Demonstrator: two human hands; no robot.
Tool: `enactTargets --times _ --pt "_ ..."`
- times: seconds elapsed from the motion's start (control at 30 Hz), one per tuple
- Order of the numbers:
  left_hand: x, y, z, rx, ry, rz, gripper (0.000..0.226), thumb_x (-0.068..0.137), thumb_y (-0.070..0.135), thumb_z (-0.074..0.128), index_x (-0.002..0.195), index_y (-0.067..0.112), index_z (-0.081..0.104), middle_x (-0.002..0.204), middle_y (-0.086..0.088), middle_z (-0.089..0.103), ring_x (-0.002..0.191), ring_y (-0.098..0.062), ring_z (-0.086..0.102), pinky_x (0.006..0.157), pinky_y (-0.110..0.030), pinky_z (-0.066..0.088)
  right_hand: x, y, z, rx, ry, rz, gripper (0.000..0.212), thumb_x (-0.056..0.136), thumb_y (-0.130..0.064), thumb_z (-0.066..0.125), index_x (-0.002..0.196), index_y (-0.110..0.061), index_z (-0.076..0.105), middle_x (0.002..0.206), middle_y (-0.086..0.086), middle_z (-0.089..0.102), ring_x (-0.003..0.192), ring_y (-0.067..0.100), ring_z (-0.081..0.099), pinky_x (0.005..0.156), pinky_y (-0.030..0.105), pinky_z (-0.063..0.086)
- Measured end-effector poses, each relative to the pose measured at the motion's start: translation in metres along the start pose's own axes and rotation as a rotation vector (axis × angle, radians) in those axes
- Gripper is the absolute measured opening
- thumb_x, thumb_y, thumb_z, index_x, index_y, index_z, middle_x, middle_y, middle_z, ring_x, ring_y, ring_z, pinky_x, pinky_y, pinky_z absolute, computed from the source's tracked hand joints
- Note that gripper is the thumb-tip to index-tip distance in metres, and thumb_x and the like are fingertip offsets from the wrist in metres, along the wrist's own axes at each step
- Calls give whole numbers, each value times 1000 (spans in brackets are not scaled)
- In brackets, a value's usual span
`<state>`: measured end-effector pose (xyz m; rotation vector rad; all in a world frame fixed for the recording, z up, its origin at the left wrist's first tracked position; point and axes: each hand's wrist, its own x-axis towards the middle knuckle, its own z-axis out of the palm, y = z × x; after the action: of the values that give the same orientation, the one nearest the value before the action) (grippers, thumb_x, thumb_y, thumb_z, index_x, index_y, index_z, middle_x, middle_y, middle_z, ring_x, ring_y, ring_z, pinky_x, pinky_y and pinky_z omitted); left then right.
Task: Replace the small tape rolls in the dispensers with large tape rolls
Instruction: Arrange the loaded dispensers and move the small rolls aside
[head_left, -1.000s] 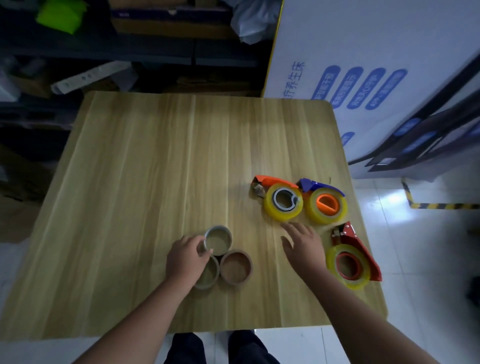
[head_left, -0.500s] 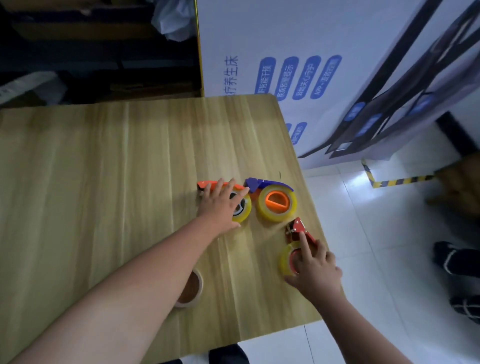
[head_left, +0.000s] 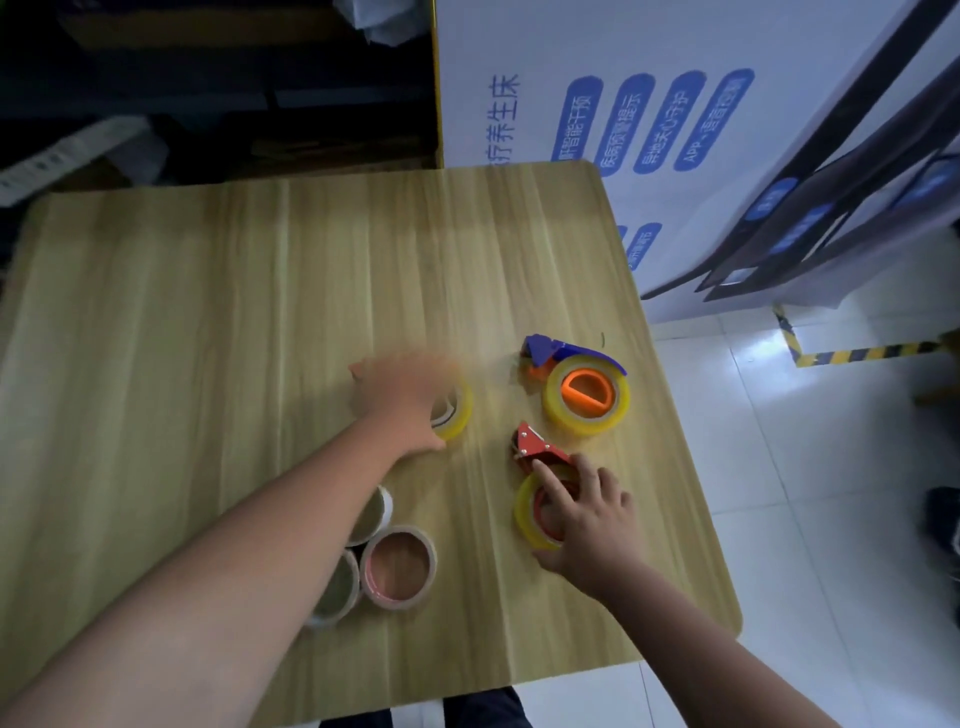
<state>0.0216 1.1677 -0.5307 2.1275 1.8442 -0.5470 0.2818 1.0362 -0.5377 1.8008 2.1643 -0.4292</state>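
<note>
Tape roll (head_left: 523, 512), translucent yellow, red-cored

a: dispensers on the table (head_left: 208, 364)?
b: two countable: one blue dispenser (head_left: 540, 348), one red dispenser (head_left: 532, 447). whatever lies under the blurred left hand (head_left: 400, 400) cannot be counted.
a: yellow rolls?
b: three: first yellow roll (head_left: 587, 425) on the blue one, second yellow roll (head_left: 524, 512) under the right hand (head_left: 592, 525), third yellow roll (head_left: 460, 415) at the left hand.
a: bare rolls?
b: three, clustered: near roll (head_left: 397, 601), arm-side roll (head_left: 343, 597), far roll (head_left: 376, 514).
a: hands?
b: two. tables, one.
</note>
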Motion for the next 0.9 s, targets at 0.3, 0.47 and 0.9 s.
enactTargets --times 0.3,0.47,0.9 --pt "-35 -117 18 -60 1 -165 124 58 69 70 148 38 -8 155 -6 8 140 -33 11 112 -61 17 88 -85 -43 -88 -59 -298 106 72 -60 73 152 -45 6 161 6 -3 146 37 2 114 59 15" --pt "-43 -156 28 -60 13 -186 126 55 70 72 147 40 -8 155 -4 9 140 -31 12 111 -59 19 134 -125 -59 -169 -64 -414 107 72 -53 78 152 -44 6 164 1 -11 149 35 -11 116 63 3" --pt "-58 -177 34 -143 47 -180 129 53 80 67 148 37 -9 156 1 5 143 -29 7 114 -59 12 157 -66 -99 89 -3 40 124 67 -71 72 148 -49 -19 161 -1 -26 148 32 -18 114 68 7"
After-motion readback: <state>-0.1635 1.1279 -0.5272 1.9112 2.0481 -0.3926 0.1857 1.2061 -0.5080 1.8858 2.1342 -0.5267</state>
